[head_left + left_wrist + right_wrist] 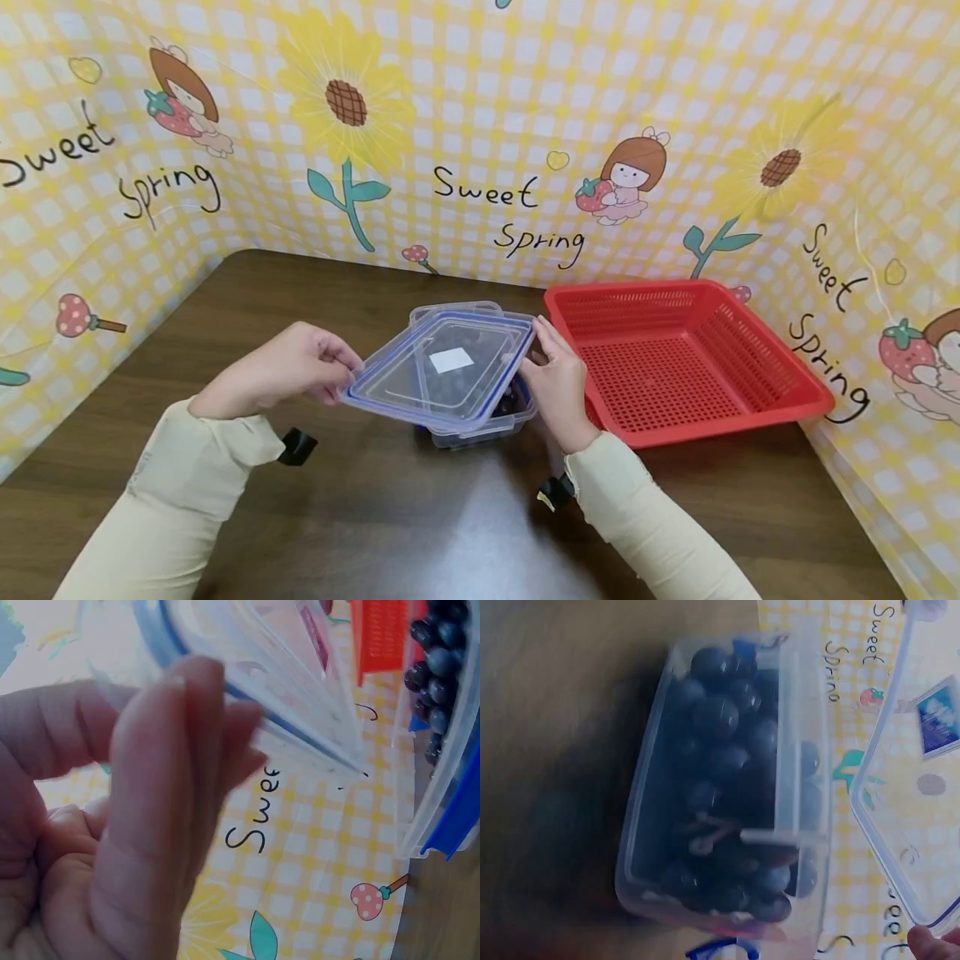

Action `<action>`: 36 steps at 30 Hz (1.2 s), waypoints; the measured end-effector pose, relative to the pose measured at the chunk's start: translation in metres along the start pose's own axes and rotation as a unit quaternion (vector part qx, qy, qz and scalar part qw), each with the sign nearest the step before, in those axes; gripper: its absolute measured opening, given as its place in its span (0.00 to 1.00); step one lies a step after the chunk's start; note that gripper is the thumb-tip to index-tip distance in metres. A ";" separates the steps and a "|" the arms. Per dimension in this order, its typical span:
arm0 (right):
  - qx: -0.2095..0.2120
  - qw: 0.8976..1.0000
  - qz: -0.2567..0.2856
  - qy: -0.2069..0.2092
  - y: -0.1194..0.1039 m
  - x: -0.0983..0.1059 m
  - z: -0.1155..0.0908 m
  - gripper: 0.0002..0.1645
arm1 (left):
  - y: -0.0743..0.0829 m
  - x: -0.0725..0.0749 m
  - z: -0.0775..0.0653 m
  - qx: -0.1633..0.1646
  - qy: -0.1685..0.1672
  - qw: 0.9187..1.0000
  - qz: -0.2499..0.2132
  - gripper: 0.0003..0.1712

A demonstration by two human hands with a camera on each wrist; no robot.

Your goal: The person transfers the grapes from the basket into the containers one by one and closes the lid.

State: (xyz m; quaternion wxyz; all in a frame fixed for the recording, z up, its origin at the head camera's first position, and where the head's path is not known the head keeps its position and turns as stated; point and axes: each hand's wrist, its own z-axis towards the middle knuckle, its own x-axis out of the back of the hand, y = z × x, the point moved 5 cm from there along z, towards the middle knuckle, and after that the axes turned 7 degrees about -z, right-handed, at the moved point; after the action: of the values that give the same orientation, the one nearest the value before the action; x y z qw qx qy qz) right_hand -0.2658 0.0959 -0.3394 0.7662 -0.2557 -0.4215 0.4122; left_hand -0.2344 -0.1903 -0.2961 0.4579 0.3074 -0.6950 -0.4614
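Note:
A clear plastic lid [405,392] with a blue seal and a white label is held tilted above a clear food container [480,437]. At its near-left corner my left hand [292,371] pinches the edge between thumb and fingers. My right hand [558,383] grips the lid's right corner, with fingertips [932,945] on its edge in the right wrist view. Dark grapes [716,720] with a bit of stem fill the container, seen uncovered in that view. From the head, the lid hides most of them.
To the right of the container stands a red plastic basket [776,358] with perforated sides and bottom. Everything rests on a dark wooden table [360,517]. Behind it hangs a yellow checked cloth [480,108] printed with flowers, figures and lettering.

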 end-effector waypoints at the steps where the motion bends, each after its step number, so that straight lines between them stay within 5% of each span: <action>1: 0.022 1.000 -0.017 0.011 -0.001 0.000 -0.001 0.31 | 0.001 0.002 0.001 0.001 -0.001 1.000 -0.004 0.13; 7: 0.123 0.987 -0.073 0.080 -0.006 0.005 -0.008 0.22 | 0.003 0.011 0.007 0.020 -0.005 0.996 -0.088 0.15; 11: 0.123 0.988 -0.045 0.085 -0.006 0.008 -0.005 0.19 | 0.001 0.013 0.009 0.022 -0.008 0.979 -0.200 0.15; 15: 0.107 0.992 -0.025 0.067 -0.005 0.010 -0.003 0.16 | -0.004 0.010 0.014 -0.029 0.031 0.965 -0.258 0.15; 19: 0.076 0.996 -0.006 0.043 -0.003 0.012 -0.003 0.15 | -0.015 0.001 0.021 -0.100 0.080 0.971 -0.199 0.11; 22: 0.049 0.998 -0.009 0.027 -0.001 0.014 -0.003 0.12 | -0.024 -0.010 0.027 -0.126 0.066 0.983 -0.117 0.17; 25: 0.028 0.999 -0.030 0.021 -0.001 0.017 -0.004 0.13 | -0.026 -0.021 0.033 -0.154 0.055 0.985 -0.061 0.19; 32: 0.004 0.999 -0.051 0.016 -0.001 0.019 -0.006 0.21 | -0.014 -0.034 0.035 -0.237 0.169 0.956 -0.030 0.12; 36: 0.002 0.999 -0.047 0.020 0.001 0.019 -0.008 0.20 | -0.013 -0.040 0.034 -0.252 0.194 0.946 -0.060 0.14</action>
State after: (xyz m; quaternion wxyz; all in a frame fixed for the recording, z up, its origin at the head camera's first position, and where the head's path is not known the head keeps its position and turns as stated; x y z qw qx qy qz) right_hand -0.2532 0.1119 -0.3360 0.7938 -0.2421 -0.4166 0.3711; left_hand -0.2498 -0.1496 -0.3274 0.6182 0.3066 -0.4338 -0.5793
